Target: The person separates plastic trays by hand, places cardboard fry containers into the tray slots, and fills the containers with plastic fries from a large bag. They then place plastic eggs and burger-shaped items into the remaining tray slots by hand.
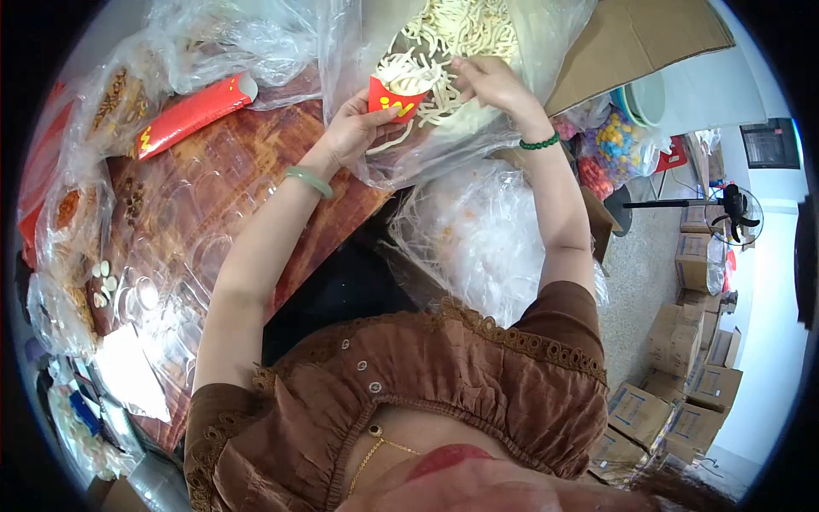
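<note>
My left hand [357,130] is closed around a red fry carton [395,104] with a yellow letter mark. Pale strips shaped like French fries [409,72] fill the carton and stick out of its top. Just to the right, my right hand [495,83] has its fingers stretched out toward the carton's mouth, and I see nothing held in them. Behind both hands, a large heap of the same fry-shaped strips [467,30] lies in a clear plastic bag [546,43] that lines a cardboard box [640,38].
A nested stack of red cartons [194,117] lies on the wooden table [247,162] at left, among clear bags and small pale pieces [104,282]. Below the box sits a crumpled plastic bag [486,235]. A fan [735,213] and cardboard boxes [682,341] stand at right.
</note>
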`<action>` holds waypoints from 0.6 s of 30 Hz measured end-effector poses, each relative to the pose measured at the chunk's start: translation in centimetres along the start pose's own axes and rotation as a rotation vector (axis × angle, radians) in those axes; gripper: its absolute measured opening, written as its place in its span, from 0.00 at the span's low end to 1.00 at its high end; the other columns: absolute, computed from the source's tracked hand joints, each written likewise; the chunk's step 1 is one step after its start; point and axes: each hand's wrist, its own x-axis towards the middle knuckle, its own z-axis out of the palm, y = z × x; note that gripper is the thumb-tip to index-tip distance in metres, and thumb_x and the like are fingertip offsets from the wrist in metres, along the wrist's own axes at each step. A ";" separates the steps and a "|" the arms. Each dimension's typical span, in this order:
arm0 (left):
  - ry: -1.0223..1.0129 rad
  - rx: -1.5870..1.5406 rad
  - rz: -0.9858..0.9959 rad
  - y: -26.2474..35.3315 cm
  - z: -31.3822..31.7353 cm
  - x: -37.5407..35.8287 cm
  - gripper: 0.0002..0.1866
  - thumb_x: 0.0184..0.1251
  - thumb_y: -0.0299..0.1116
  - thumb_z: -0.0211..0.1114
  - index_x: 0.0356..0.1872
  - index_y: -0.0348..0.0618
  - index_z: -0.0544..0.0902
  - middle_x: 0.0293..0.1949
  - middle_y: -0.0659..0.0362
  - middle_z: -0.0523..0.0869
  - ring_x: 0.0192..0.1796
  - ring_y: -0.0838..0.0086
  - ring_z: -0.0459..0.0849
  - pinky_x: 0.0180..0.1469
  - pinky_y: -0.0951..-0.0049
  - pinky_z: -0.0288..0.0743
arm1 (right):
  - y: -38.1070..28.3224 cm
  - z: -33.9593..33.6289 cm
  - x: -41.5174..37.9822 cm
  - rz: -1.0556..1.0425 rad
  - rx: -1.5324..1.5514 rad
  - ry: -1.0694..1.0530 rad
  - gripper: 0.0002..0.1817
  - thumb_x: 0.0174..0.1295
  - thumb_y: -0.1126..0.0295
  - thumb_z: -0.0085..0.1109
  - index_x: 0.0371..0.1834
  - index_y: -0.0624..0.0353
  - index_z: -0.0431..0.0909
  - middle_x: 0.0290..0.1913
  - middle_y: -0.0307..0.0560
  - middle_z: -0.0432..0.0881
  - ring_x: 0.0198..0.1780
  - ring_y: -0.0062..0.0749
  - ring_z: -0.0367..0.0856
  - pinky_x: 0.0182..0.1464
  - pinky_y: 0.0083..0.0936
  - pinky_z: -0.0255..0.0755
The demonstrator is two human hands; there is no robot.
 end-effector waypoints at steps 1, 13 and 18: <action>-0.003 0.002 0.002 0.1 0.1 -0.1 0.21 0.67 0.22 0.59 0.60 0.42 0.69 0.56 0.54 0.77 0.56 0.63 0.79 0.58 0.61 0.77 | -0.6 0.7 -1.0 0.045 0.297 -0.150 0.21 0.65 0.59 0.58 0.52 0.65 0.77 0.33 0.43 0.83 0.28 0.20 0.79 0.24 0.15 0.68; 0.145 0.065 -0.005 -0.3 1.9 -0.4 0.19 0.66 0.23 0.61 0.57 0.40 0.71 0.50 0.56 0.81 0.48 0.71 0.83 0.49 0.74 0.81 | -1.2 5.2 -2.6 -0.880 -0.311 0.257 0.15 0.56 0.78 0.55 0.48 0.59 0.77 0.44 0.50 0.79 0.45 0.46 0.78 0.47 0.34 0.74; 0.120 0.100 0.011 -0.4 2.2 -0.7 0.19 0.66 0.23 0.60 0.58 0.40 0.70 0.51 0.55 0.80 0.50 0.69 0.83 0.50 0.72 0.81 | -2.6 4.2 -2.5 -0.765 -0.295 0.149 0.13 0.57 0.76 0.57 0.47 0.59 0.78 0.36 0.50 0.81 0.38 0.43 0.80 0.42 0.32 0.74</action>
